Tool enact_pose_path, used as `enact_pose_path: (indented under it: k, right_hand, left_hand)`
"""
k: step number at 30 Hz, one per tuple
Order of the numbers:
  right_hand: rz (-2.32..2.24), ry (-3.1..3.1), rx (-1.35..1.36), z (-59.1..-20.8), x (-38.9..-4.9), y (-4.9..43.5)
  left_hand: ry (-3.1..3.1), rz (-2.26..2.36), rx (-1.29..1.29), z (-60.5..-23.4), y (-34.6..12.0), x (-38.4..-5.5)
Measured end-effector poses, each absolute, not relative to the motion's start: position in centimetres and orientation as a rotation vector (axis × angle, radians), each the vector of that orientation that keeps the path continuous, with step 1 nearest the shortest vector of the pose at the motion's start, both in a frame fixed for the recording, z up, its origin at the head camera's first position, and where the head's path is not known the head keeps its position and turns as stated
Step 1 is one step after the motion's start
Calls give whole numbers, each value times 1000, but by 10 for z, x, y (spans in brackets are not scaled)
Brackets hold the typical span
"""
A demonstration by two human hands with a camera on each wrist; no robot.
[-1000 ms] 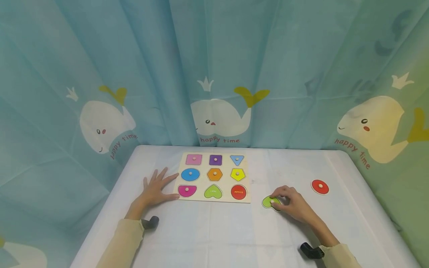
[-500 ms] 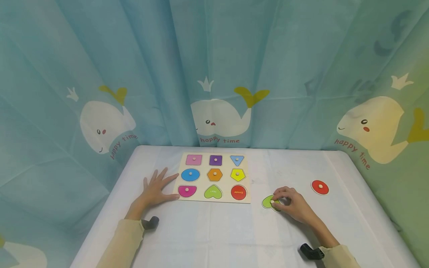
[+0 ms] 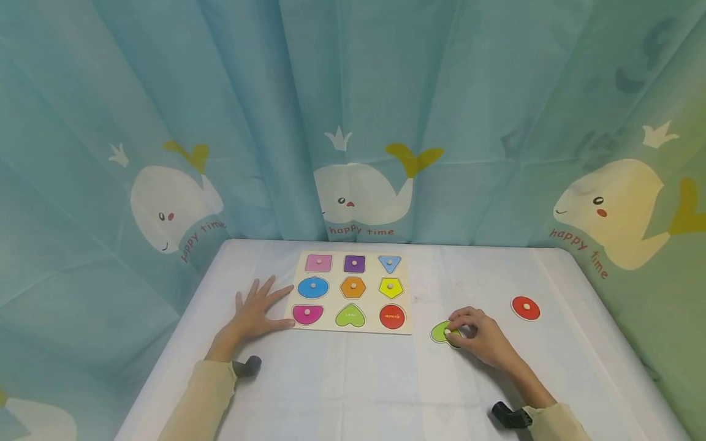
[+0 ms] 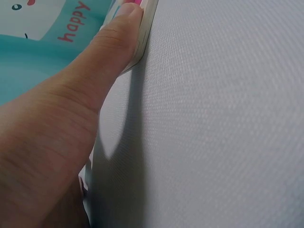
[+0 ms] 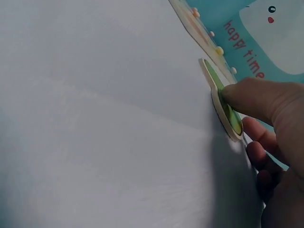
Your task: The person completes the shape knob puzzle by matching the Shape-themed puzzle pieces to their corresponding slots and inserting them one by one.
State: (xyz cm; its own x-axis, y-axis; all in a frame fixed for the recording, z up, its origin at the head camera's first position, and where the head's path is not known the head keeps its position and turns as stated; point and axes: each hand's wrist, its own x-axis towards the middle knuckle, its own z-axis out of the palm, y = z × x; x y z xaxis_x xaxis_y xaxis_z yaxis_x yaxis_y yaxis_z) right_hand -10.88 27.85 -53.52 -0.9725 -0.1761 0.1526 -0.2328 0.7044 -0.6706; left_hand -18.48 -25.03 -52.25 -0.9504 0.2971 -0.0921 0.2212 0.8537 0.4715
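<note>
A wooden shape puzzle board [image 3: 331, 327] lies on the white-covered table. Several knobbed pieces sit in it, while its heart and circle places show printed green and red. My left hand [image 3: 254, 315] spreads its fingers at the board's left side, thumb and index fingertip on the edge; in the left wrist view the thumb [image 4: 111, 42] presses the board's corner. Right of the board, my right hand [image 3: 480, 337] pinches the small knob of a green heart puzzle piece [image 3: 439, 333]. The right wrist view shows the heart piece [image 5: 216, 85] from its edge, its knob hidden behind the thumb.
A red round puzzle piece [image 3: 526, 308] with a knob lies on the table [image 3: 353, 386] to the right of my right hand. A blue whale-print curtain [image 3: 364, 92] hangs behind the table's far edge. A black wrist camera [image 3: 511, 415] sticks out from each sleeve.
My right fingers have drawn slightly closer together around the heart piece's knob. The heart piece, the board and my left hand have stayed in place.
</note>
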Motion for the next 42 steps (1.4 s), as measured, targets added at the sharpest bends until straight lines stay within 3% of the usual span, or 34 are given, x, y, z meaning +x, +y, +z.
enact_pose_path:
  k: [16,42]
  right_hand:
    - [1181,-2754,346,-508,-135,265]
    - [1332,-2677,302,-487,-164,206]
  left_hand:
    - [2869,716,407,-519,-248,-182]
    - [2880,694,397,-522,-249,-183]
